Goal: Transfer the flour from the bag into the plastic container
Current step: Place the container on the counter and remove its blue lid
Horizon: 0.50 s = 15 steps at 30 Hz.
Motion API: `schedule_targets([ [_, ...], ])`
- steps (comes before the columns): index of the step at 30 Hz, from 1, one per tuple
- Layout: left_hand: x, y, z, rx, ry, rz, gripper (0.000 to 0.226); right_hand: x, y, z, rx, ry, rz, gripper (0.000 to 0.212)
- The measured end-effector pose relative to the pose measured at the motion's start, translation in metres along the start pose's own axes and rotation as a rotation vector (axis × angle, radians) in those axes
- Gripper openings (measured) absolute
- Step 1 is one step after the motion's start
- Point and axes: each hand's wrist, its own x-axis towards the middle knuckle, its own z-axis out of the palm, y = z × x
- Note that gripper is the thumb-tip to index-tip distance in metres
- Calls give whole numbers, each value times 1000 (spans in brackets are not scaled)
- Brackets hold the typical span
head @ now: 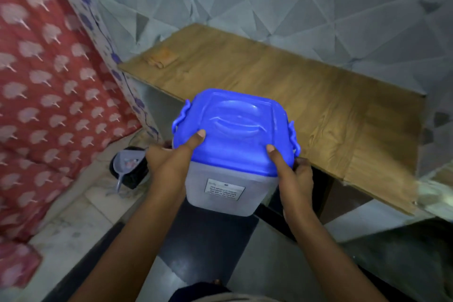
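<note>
Dim, bluish light; soft glare sat on the glossy blue plastic lid (235, 127); edges smeared with motion blur.

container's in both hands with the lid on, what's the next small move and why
Probably set the plastic container down on the wooden board just ahead. Both the left hand and the right hand grip its sides, thumbs on the blue lid, which is closed. No hand is free to open it, and no flour bag is in view.

Container (231, 189) between hands (169, 167), before the counter (306, 95).
</note>
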Motion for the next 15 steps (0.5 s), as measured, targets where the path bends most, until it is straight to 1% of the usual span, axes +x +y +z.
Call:
schedule_targets([
  [3, 11, 38, 13, -39, -37, 85, 34, 14, -39, 12, 62, 8, -72, 69],
  [4, 14, 50, 18, -37, -50, 110, 33, 18, -52, 16, 76, 19, -95, 69],
  [7, 28, 79, 33, -52, -87, 141, 42, 33, -86, 25, 96, 70, -159, 70],
  [10, 48, 99, 57, -98, -114, 161, 58, 53, -117, 29, 106, 104, -201, 71],
  [12, 60, 108, 79, -116, -149, 176, 63, 66, -133, 29, 129, 127, -221, 63],
  [15, 76, 116, 118, -131, -213, 130, 60, 87, -153, 23, 144, 167, -240, 41],
])
